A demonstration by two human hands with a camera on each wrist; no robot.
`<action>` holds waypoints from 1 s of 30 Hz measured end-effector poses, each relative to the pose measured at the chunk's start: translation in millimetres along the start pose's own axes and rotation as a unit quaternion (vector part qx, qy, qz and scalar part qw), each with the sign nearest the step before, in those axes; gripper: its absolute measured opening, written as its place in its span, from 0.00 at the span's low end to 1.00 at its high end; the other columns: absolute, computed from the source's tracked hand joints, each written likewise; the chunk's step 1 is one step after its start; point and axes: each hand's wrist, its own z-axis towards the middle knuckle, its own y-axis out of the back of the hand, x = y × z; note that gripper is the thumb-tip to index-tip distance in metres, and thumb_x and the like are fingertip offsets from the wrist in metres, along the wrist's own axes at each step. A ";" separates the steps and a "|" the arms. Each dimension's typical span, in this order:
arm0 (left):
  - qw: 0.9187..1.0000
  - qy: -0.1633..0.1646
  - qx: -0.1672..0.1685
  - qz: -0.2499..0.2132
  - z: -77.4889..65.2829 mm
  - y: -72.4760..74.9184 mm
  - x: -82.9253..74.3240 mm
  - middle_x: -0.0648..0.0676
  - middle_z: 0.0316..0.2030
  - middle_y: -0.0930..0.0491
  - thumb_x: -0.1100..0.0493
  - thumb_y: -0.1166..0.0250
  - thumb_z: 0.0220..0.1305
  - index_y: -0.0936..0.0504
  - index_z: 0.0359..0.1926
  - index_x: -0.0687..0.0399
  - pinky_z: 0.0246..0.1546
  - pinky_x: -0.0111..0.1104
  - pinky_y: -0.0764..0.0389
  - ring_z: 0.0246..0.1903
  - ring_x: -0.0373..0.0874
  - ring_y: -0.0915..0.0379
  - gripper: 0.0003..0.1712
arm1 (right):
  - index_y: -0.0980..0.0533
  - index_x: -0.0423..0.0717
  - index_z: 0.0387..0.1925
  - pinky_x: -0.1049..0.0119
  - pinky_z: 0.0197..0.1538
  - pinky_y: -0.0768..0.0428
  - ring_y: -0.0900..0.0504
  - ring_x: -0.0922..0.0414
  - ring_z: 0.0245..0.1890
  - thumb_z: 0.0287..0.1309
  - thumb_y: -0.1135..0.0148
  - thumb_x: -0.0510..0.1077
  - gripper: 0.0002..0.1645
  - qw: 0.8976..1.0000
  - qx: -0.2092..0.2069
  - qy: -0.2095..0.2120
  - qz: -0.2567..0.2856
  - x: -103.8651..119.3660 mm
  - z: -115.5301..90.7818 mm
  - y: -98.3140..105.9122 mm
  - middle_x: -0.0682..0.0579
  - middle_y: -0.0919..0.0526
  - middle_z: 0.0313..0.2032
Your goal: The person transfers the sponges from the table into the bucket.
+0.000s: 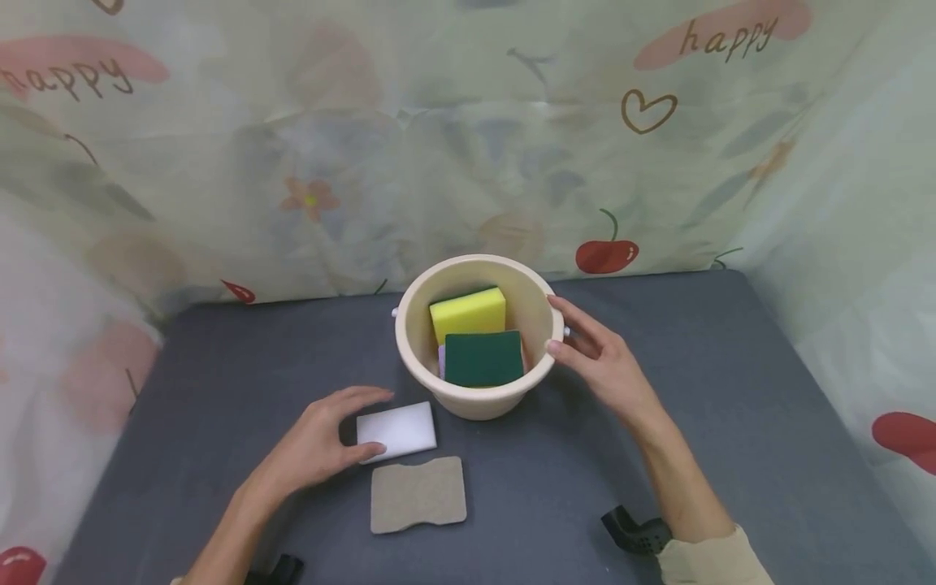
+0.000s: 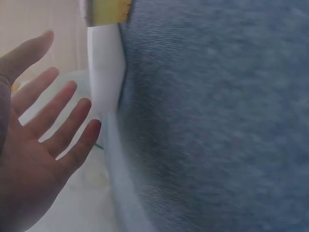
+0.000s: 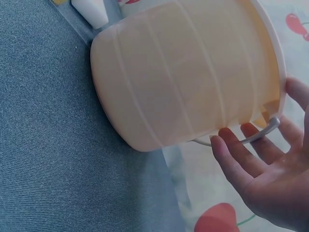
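Observation:
A white sponge block (image 1: 398,431) lies on the dark table in front of a cream bucket (image 1: 478,406). My left hand (image 1: 322,439) is spread around the block's left end, its thumb overlapping the near corner in the head view. The left wrist view shows these fingers (image 2: 63,104) apart and loosely bent, with nothing in the palm. My right hand (image 1: 603,361) holds the bucket's right rim, thumb and forefinger on the edge, other fingers against the outer wall by the handle (image 3: 260,133). Inside stand a yellow sponge (image 1: 471,313) and a dark green scouring-pad sponge (image 1: 484,359).
Nearer me than the white block lies a notched sponge with a grey top (image 1: 418,496) and yellow foam underneath. A lilac edge (image 1: 442,361) shows inside the bucket. Printed curtain (image 1: 453,187) hangs right behind the table (image 1: 556,487).

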 end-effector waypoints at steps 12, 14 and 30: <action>0.999 0.018 0.039 0.026 -3.4 -11.7 5.5 0.51 0.60 0.23 0.50 0.20 0.49 0.21 0.63 0.44 0.60 0.51 0.28 0.61 0.51 0.28 0.38 | 0.39 0.65 0.75 0.50 0.64 0.30 0.33 0.50 0.68 0.68 0.37 0.46 0.38 1.000 0.017 -0.004 -0.008 -1.4 -1.5 0.0 0.56 0.41 0.74; 0.999 0.016 0.038 0.035 -3.0 -13.5 5.4 0.50 0.60 0.23 0.50 0.20 0.50 0.21 0.62 0.43 0.59 0.52 0.27 0.60 0.51 0.28 0.37 | 0.39 0.65 0.75 0.51 0.64 0.30 0.33 0.50 0.69 0.68 0.37 0.46 0.38 1.000 0.018 -0.003 -0.006 -0.9 -1.6 -0.1 0.56 0.41 0.74; 0.997 0.000 0.008 0.072 3.5 -21.1 5.4 0.48 0.56 0.21 0.49 0.20 0.48 0.20 0.61 0.44 0.56 0.48 0.26 0.57 0.47 0.28 0.37 | 0.39 0.66 0.74 0.51 0.65 0.31 0.30 0.50 0.66 0.68 0.37 0.45 0.38 1.000 0.013 -0.002 -0.003 -0.9 -0.9 -0.2 0.57 0.40 0.73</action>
